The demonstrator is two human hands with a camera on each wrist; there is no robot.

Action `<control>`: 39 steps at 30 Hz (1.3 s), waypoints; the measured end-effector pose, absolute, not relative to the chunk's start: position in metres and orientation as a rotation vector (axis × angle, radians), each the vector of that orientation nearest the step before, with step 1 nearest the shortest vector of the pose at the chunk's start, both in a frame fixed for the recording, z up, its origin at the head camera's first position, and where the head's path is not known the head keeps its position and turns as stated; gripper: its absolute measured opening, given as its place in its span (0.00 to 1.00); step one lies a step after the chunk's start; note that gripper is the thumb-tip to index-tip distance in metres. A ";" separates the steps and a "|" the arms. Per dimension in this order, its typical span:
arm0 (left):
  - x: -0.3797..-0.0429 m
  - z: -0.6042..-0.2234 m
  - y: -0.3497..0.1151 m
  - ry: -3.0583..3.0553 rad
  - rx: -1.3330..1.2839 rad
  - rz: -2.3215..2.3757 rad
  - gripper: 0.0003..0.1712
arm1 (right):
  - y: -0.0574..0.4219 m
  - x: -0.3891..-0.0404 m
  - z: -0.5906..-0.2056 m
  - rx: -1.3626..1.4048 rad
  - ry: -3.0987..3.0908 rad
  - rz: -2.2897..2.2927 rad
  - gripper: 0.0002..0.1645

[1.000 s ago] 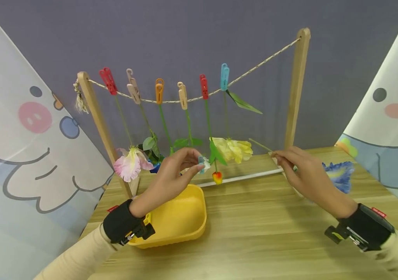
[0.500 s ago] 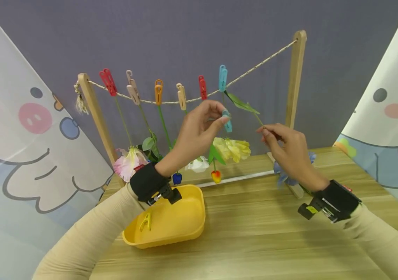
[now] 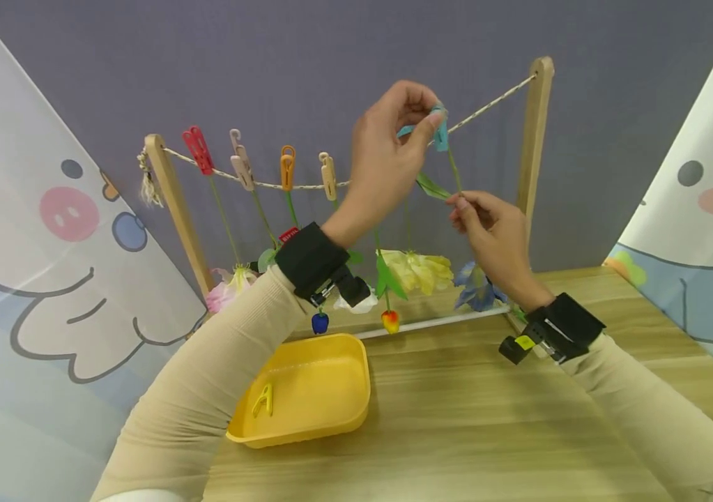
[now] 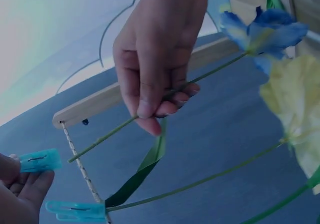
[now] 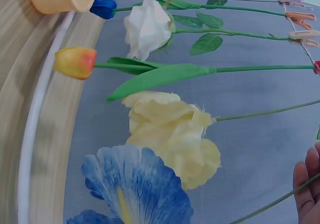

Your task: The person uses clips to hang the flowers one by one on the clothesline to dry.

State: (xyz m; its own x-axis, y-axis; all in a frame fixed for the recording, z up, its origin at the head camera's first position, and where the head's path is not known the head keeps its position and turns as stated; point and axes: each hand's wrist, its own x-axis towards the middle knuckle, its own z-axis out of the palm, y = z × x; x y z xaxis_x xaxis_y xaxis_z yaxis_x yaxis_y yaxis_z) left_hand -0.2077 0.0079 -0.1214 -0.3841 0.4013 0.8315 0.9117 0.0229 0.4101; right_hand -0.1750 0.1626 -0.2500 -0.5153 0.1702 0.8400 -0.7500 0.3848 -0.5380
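My left hand (image 3: 390,153) pinches a light blue clothespin (image 3: 441,137) close to the right part of the rope (image 3: 491,104). The stem of a blue artificial flower (image 3: 477,289) is pinched in my right hand (image 3: 491,233), with the bloom hanging down. In the left wrist view the flower's stem tip (image 4: 75,158) crosses the rope, and a small gap separates it from the clothespin (image 4: 42,160). Just beside, another blue clothespin (image 4: 77,210) holds a yellow flower (image 4: 295,114) by its stem, with a long leaf (image 4: 140,179) at its top.
Further left, red, pink, orange and beige clothespins (image 3: 328,176) hold more flowers upside down on the rope between wooden posts (image 3: 534,139). On the table below sits a yellow basin (image 3: 362,390) with a yellow clothespin (image 3: 263,400) inside. A white rod (image 3: 431,323) runs behind it.
My left hand has risen to the right with the blue clothespin, up to the rope. My right hand has lifted the blue flower from the right side up and leftward, its stem now near the rope.
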 end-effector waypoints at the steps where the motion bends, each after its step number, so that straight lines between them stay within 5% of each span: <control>1: -0.208 -0.119 0.010 -1.825 -1.304 -1.328 0.05 | 0.161 -0.176 -0.249 0.510 -1.734 1.288 0.12; 28: -0.210 -0.103 0.033 -2.148 -0.969 -1.211 0.02 | 0.148 -0.200 -0.248 0.509 -1.694 1.428 0.14; 39: -0.199 -0.101 0.035 -2.266 -0.974 -1.173 0.13 | 0.159 -0.197 -0.252 0.550 -1.694 1.495 0.15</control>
State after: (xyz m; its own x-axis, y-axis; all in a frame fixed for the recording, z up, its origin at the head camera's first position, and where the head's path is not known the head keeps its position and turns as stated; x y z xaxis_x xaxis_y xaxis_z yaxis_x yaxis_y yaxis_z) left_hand -0.1990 0.0353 -0.1012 -0.6733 0.3961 0.6243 0.7384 0.4024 0.5411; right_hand -0.1971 0.1593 -0.2519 -0.5906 0.1782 0.7871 -0.7589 0.2090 -0.6168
